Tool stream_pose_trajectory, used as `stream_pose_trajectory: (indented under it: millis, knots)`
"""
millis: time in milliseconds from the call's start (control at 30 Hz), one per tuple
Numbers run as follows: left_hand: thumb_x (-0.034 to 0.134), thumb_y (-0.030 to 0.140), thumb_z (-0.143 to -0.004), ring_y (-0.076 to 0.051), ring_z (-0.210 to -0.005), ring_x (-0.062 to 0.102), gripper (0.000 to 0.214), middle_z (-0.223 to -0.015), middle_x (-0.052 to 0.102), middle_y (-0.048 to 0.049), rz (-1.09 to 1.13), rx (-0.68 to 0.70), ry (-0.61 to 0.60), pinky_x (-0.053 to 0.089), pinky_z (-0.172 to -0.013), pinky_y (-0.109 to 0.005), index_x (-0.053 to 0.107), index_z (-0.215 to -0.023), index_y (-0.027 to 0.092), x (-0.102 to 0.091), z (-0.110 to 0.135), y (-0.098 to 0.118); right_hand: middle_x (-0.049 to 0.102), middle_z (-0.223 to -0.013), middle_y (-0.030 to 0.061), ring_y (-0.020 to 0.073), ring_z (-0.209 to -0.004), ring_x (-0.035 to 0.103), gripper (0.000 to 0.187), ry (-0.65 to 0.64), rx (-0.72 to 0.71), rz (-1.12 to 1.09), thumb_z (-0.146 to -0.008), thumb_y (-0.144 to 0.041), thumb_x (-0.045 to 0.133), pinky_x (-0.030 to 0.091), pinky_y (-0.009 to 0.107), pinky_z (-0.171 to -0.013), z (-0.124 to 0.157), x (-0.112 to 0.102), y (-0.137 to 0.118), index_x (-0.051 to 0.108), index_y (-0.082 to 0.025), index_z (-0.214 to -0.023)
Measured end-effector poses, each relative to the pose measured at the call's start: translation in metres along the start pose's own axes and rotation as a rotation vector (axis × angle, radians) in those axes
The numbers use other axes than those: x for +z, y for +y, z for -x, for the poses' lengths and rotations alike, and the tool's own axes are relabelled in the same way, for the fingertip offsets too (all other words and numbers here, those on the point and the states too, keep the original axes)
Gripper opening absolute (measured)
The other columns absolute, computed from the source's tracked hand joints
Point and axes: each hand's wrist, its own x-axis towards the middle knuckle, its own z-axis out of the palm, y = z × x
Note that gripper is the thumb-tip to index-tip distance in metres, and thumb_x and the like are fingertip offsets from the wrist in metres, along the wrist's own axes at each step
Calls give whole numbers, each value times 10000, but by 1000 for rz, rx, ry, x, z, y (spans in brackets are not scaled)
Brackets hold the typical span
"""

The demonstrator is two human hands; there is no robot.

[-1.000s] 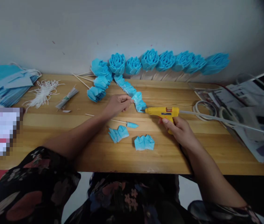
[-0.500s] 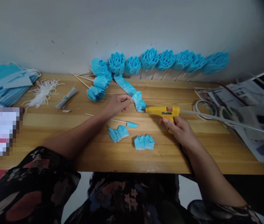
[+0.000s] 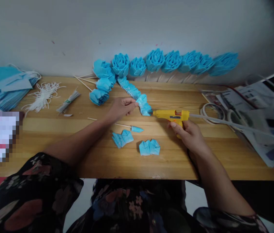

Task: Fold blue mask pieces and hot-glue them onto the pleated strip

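Observation:
My left hand (image 3: 123, 108) is closed, pinching the edge of a long pleated blue petal strip (image 3: 144, 105) that runs back toward the finished flowers. My right hand (image 3: 187, 132) grips a yellow glue gun (image 3: 171, 115) by its handle, and a long clear glue stick (image 3: 226, 123) juts from its rear. The gun's nozzle is at the strip's near right end; I cannot tell whether it touches. In front of my left hand lies a thin stick with a blue bud tip (image 3: 137, 129). Two short folded blue pieces (image 3: 122, 139), (image 3: 149, 147) rest nearer to me.
Blue flowers (image 3: 155, 60) on sticks line the wall, with several more at the back left. On the left are a stack of blue masks (image 3: 6, 89), white cords (image 3: 43, 96), a wire bundle (image 3: 68, 101) and a blurred-out screen (image 3: 1, 137). Tape rolls (image 3: 212, 113) and papers (image 3: 243, 100) lie right.
My right hand has drawn the glue gun slightly to the right, off the strip's end. My left hand keeps its pinch on the strip.

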Motion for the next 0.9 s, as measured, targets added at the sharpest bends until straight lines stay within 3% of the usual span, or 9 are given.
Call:
stream_pose_trajectory:
  millis: [567, 900]
  knots:
    - [731, 479, -803, -57, -480, 415, 360, -507, 504, 48, -30, 31, 7, 350, -476, -181, 605, -683, 164, -1, 0, 0, 693, -825, 69, 249, -759, 639, 432, -4, 10, 52, -888, -652, 620, 515, 400, -712, 1, -8, 4, 680, -226, -852]
    - [693, 422, -820, -56, -474, 418, 309, -505, 510, 49, -28, 37, 8, 340, -478, -181, 603, -680, 163, -1, 0, 0, 733, -886, 82, 264, -796, 669, 418, 32, -32, 84, -903, -631, 621, 555, 418, -753, 0, -8, 11, 702, -221, -890]
